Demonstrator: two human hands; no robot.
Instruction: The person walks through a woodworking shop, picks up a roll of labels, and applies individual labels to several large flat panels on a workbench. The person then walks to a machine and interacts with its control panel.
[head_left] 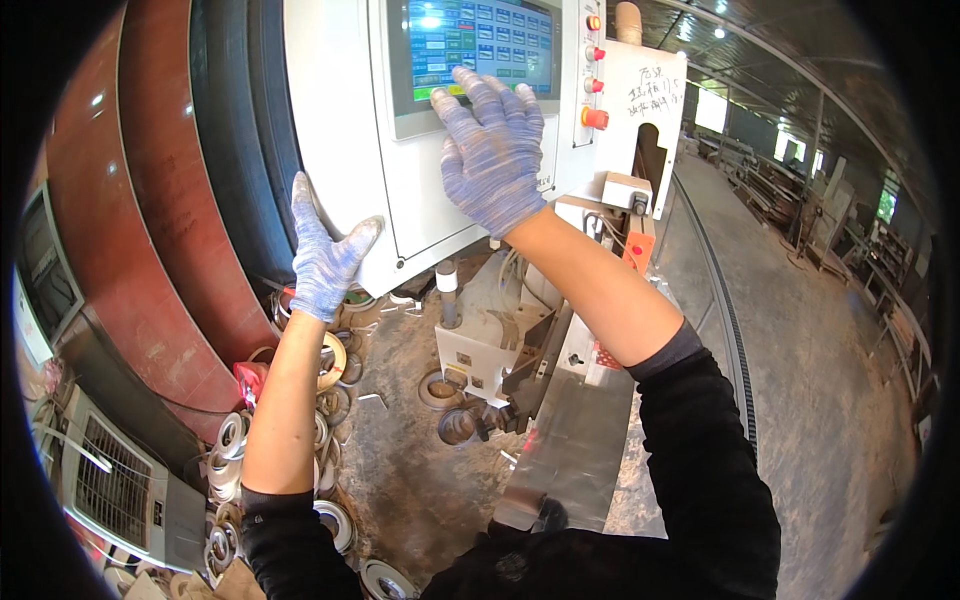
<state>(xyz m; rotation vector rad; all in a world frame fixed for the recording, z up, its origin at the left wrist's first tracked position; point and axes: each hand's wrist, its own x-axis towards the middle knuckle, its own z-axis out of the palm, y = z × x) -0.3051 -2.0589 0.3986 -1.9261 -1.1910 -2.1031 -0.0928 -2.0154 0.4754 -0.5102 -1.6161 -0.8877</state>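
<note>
A white control cabinet [335, 120] hangs in front of me, with a lit touch screen [490, 45] of blue tiles set in a grey frame. My right hand [495, 150], in a blue-grey knitted glove, lies over the lower edge of the screen with its fingers stretched out and holds nothing. Against the cabinet's lower left side rests my left hand [328, 262], gloved the same way, thumb and fingers apart. Right of the screen runs a column of red and orange buttons [593, 85].
Below the cabinet stands a grey machine part [480, 345] beside a metal plate [575, 440]. Several tape rolls [335, 365] litter the floor at left, near an air cooler [120, 480]. Large red panels [165, 200] lean at far left. A dark cable track [735, 340] runs along the right.
</note>
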